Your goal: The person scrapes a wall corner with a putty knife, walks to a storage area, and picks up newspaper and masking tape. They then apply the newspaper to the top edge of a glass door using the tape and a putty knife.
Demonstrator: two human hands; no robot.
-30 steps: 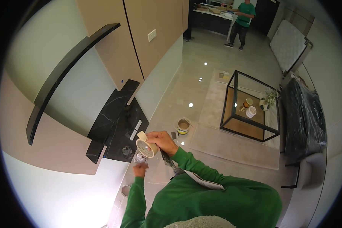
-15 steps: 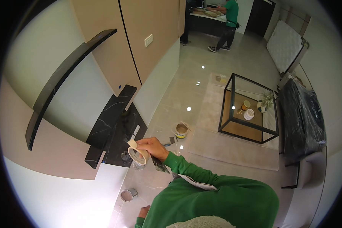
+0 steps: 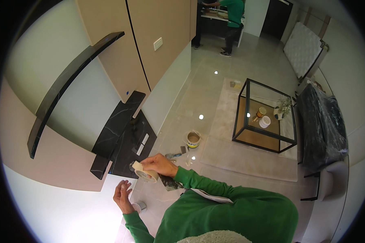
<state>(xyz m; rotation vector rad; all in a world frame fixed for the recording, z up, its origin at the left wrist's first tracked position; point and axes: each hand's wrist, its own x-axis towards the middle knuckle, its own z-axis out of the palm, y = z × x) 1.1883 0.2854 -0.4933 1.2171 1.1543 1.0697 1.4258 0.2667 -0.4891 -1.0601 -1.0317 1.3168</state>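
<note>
A roll of cream masking tape (image 3: 151, 176) is pinched in my right hand (image 3: 161, 164), with a short loose end standing out from its upper left side. My left hand (image 3: 123, 197) is raised to the lower left of the roll, apart from it. Its fingers are half bent and spread a little, and nothing shows between them. Past the tape is a black marble-look panel (image 3: 127, 141) with white socket plates (image 3: 142, 144). Below my left hand, a small tin (image 3: 140, 206) on the floor is partly hidden by my wrist.
An open bucket (image 3: 193, 139) of brownish paste stands on the tiles, with a scraper (image 3: 173, 156) close by. Black ledges (image 3: 65, 81) jut from the wall at left. A black-framed glass table (image 3: 265, 141) rests on a rug at right. Far off, a co-worker (image 3: 234, 20) stands at a counter.
My left hand has risen from the lower edge toward the tape. My right hand and the roll have dropped slightly, and the roll has tilted. The far co-worker has shifted left.
</note>
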